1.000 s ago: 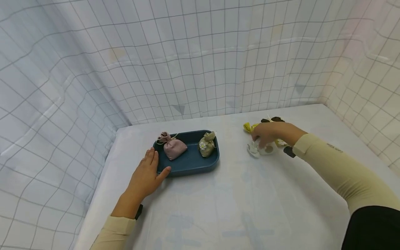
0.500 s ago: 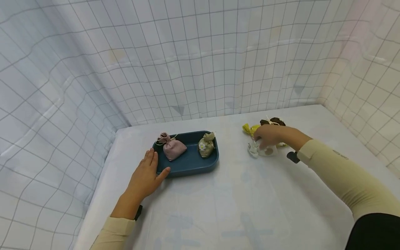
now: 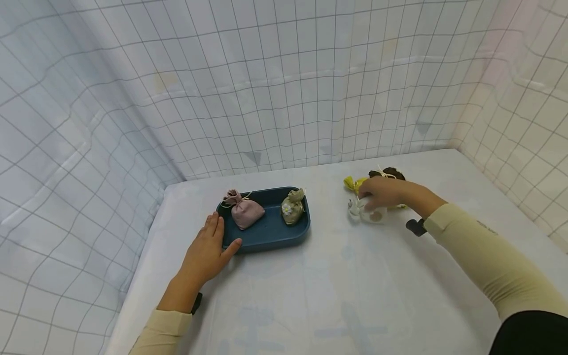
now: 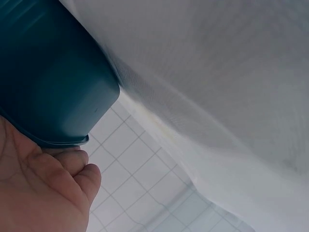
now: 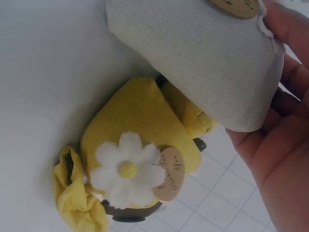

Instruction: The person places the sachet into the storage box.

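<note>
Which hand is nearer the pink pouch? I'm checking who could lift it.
Left. The left hand rests against the blue tray holding the pink pouch; the right hand is far off, gripping a white pouch.

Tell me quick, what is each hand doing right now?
Left hand: open, flat on the table, thumb and fingers resting against the blue tray.
Right hand: fingers curled round the pale grey sachet, holding it.

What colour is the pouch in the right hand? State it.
Pale grey-white pouch with a round brown tag; the right wrist view shows it best.
</note>
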The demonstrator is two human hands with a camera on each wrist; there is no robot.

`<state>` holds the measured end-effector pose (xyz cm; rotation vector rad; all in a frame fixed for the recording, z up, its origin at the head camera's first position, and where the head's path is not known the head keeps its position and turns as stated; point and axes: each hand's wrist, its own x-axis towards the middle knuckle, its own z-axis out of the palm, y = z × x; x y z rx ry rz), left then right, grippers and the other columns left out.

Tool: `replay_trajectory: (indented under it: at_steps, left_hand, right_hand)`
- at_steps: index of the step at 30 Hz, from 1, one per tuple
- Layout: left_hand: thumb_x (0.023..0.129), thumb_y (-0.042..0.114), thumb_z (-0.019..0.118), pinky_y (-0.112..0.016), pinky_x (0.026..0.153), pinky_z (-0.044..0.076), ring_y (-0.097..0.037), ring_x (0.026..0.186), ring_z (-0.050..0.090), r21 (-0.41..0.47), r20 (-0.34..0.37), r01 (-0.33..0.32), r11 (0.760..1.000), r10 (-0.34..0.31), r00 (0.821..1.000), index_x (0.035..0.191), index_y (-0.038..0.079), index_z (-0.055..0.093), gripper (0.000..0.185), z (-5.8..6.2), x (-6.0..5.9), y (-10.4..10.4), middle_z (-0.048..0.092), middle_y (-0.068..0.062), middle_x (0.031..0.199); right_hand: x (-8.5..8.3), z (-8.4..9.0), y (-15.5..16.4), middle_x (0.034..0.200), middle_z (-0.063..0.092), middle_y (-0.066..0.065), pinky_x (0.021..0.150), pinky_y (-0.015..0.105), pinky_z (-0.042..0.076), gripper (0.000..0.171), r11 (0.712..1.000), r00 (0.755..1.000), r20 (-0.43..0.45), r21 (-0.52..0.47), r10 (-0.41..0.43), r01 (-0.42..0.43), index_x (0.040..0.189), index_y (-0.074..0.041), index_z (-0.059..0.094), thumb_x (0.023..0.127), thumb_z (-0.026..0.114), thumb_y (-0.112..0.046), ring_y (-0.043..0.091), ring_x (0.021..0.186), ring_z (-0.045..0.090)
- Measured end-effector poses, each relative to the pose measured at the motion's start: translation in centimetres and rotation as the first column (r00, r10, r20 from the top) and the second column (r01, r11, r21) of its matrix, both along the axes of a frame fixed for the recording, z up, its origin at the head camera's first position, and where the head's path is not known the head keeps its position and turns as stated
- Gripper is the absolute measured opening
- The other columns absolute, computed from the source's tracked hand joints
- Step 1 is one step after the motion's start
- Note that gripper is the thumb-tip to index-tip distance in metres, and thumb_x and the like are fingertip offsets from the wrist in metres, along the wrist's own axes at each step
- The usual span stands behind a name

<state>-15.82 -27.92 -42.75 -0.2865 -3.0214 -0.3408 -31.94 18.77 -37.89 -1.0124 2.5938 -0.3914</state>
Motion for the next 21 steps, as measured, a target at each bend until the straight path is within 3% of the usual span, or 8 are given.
replay_trajectory:
  at_steps: [9,16,21]
  left_hand:
    - [0.101,0.059,0.044,-0.058,0.116,0.018,-0.043,0.148,0.011,0.003,0.004,0.003,1.0,-0.003,1.0,0.152,-0.012,0.021,0.091,-0.1,-0.1,-0.2,0.014,-0.029,0.16]
    - [0.1,0.059,0.045,-0.058,0.116,0.019,-0.044,0.148,0.012,-0.001,-0.006,0.003,1.0,-0.003,1.0,0.152,-0.013,0.022,0.091,-0.1,0.0,-0.2,0.015,-0.03,0.159]
    - [0.101,0.058,0.045,-0.058,0.116,0.019,-0.044,0.148,0.012,0.007,0.005,0.003,1.0,-0.003,1.0,0.152,-0.013,0.021,0.091,0.1,-0.1,-0.1,0.015,-0.03,0.159]
  right_hand:
    - [0.8,0.2,-1.4,0.106,0.064,-0.002,0.089,0.039,0.049,0.027,0.988,1.0,0.005,-0.156,-0.023,0.024,0.111,-0.01,0.07,0.087,0.078,-0.021,0.018,0.099,0.058]
    - [0.3,2.5,-3.9,0.101,0.063,-0.002,0.081,0.035,0.049,0.022,0.971,0.989,-0.122,-0.213,0.085,-0.11,0.104,-0.009,0.07,0.087,0.079,-0.02,0.015,0.089,0.056]
    - [-0.3,3.7,-5.7,0.104,0.062,0.001,0.081,0.036,0.048,0.024,0.966,0.99,-0.109,-0.233,0.09,-0.114,0.107,-0.008,0.069,0.089,0.078,-0.021,0.017,0.09,0.055]
